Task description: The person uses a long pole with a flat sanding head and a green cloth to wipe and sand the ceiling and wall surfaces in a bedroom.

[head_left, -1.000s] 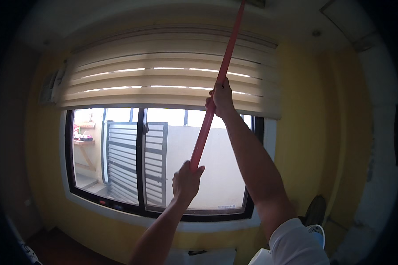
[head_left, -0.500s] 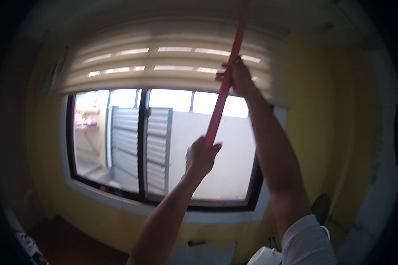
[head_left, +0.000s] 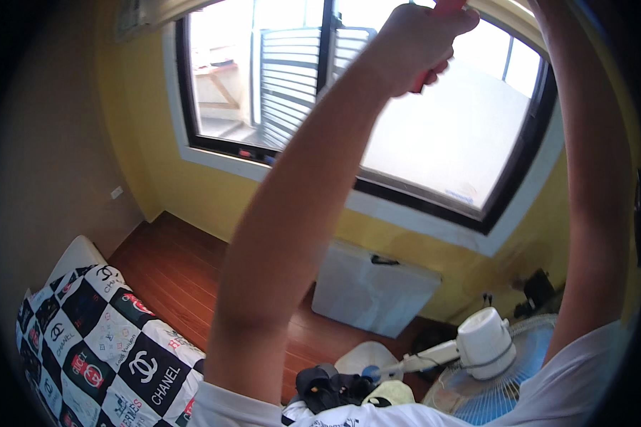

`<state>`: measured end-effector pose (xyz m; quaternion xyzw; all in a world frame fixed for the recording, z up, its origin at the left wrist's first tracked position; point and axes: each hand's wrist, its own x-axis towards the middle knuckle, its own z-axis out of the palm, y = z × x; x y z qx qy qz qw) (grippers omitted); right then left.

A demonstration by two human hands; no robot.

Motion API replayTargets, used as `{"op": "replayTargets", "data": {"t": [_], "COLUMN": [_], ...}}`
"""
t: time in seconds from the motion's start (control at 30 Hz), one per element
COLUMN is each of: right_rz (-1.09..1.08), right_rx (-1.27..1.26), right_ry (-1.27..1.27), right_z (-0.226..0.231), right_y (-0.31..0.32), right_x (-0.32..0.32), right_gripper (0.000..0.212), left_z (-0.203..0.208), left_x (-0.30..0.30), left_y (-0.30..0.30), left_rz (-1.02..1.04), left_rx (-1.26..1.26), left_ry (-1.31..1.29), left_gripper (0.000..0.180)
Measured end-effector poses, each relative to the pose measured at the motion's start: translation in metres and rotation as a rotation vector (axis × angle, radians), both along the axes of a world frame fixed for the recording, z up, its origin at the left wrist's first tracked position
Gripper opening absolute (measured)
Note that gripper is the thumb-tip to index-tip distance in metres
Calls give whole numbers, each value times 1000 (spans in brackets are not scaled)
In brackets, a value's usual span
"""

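My left hand (head_left: 421, 44) is raised in front of the window, its fingers wrapped round a red pole (head_left: 447, 6). The pole's lower end sticks out just below my fist, while its upper part runs out of the picture at the top. My right forearm (head_left: 592, 142) reaches up along the right side. Its hand lies beyond the upper edge, so what it touches is hidden.
Behind my hands is a dark-framed sliding window (head_left: 434, 196) in a yellow wall, with part of a blind (head_left: 149, 16) above. Below stand a white fan (head_left: 486, 345), a white panel (head_left: 374, 288) against the wall, several caps (head_left: 327, 388) and a checkered bed cover (head_left: 114, 341).
The view has tilted down, bringing in the floor, bed and fan. Both hands sit higher in the picture; the right hand and most of the red pole have left it.
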<state>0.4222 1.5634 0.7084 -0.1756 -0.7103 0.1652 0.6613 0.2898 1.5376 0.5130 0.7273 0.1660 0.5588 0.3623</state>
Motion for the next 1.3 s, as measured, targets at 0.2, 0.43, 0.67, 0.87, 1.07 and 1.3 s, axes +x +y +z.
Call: {"op": "replayTargets", "data": {"t": [0.2,0.43,0.67,0.87,1.07,1.3], "right_rz": [-51,75,109,227,119,126], "right_rx": [-2,113,154,78,90,44], "right_ry": [40,-45,17,157,203,120], "right_z": [14,24,49,38,13,-19], "right_y": [21,76,126,175,218,225], "right_x": [-20,-83,-212,-378,-538,-683], "right_gripper": [36,36,24,44,42,35], "left_z": [9,30,64,57,28,-2], "left_x": [-37,-114,-247,-395,-535,-660], "left_y": [3,41,99,162,195,203], "left_rz": [55,169,186,263,423,657], "left_rx": [77,68,96,87,38,36], "left_ry": [-109,-67,-19,-34,-35,-59], "left_gripper": [40,40,38,36,35,40]}}
